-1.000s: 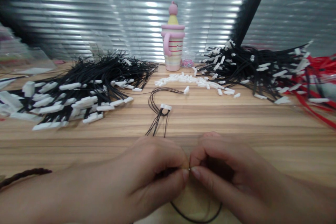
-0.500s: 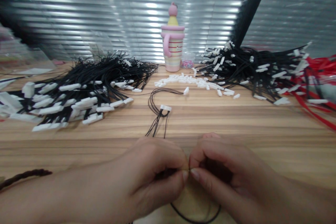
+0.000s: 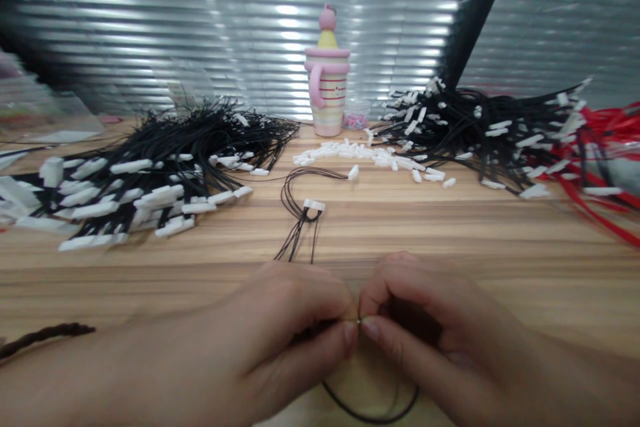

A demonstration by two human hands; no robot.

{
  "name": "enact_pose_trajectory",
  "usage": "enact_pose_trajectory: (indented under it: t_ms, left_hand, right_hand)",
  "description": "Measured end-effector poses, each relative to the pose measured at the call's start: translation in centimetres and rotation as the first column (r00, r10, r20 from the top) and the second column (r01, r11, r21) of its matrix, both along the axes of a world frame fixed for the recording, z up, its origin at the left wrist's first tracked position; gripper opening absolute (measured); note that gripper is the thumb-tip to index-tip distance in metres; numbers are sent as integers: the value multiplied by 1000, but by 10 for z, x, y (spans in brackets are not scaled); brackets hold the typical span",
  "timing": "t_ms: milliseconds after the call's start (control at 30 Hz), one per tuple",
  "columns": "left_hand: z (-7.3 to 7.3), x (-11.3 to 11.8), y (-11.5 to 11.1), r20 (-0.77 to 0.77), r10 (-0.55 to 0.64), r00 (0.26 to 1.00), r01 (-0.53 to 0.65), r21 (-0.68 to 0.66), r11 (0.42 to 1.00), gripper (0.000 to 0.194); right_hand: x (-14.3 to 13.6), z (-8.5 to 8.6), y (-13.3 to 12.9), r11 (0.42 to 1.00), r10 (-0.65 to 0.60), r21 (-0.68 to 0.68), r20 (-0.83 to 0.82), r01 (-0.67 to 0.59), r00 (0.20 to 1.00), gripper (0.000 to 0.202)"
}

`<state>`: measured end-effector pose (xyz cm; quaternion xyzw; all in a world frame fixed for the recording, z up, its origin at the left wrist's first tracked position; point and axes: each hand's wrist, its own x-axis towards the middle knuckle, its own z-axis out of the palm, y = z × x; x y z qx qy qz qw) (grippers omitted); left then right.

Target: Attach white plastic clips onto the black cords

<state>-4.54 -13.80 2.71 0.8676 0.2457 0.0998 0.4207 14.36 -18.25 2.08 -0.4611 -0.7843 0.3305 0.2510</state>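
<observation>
My left hand [image 3: 305,333] and my right hand [image 3: 425,333] meet at the near middle of the table, thumb and forefinger of each pressed together. A tiny shiny tip [image 3: 358,321] shows between the touching fingertips. Below them a thin black wire [image 3: 373,420] hangs in a loop from one hand to the other; its ends are hidden in the fingers. Just beyond my left hand lies a wire harness [image 3: 295,233] with a white connector [image 3: 314,205] and a smaller white connector [image 3: 353,173] at the far end of its wires.
On the left lies a heap of black wires [image 3: 185,133] with white connectors; a similar pile [image 3: 490,113] is at the right beside red wires [image 3: 615,127]. Loose white connectors [image 3: 360,152] are strewn in front of a pink cup [image 3: 327,93]. Window blinds [image 3: 225,20] stand behind.
Both hands keep nearly the same pinch, fingertips still together. The small tip between them looks brighter now. The whole view has shifted very slightly; nothing else has visibly moved.
</observation>
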Motion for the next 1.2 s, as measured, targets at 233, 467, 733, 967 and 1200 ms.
enact_pose_trajectory:
  t_ms: [233,467,733,967,1200]
  left_hand:
    - [0,0,1,-38,20,999,-21,-31,999,26]
    - [-1,1,0,-46,26,999,-29,-54,998,25]
    - [1,-1,3,-58,-5,998,2,-57,998,25]
    - [-1,0,-1,-7,32,999,-32,-18,999,24]
    - [3,1,-3,-51,58,997,-59,-18,998,26]
  right_hand:
    - [-2,1,0,999,-6,45,-2,6,1000,11]
    - [-2,0,2,998,-18,53,7,18,1000,10]
    - [-1,-2,-1,999,-7,50,-9,8,1000,10]
    - [-1,-1,-1,1000,-31,-5,-22,30,999,8]
    - [0,-7,0,996,-54,-81,-98,46,994,9]
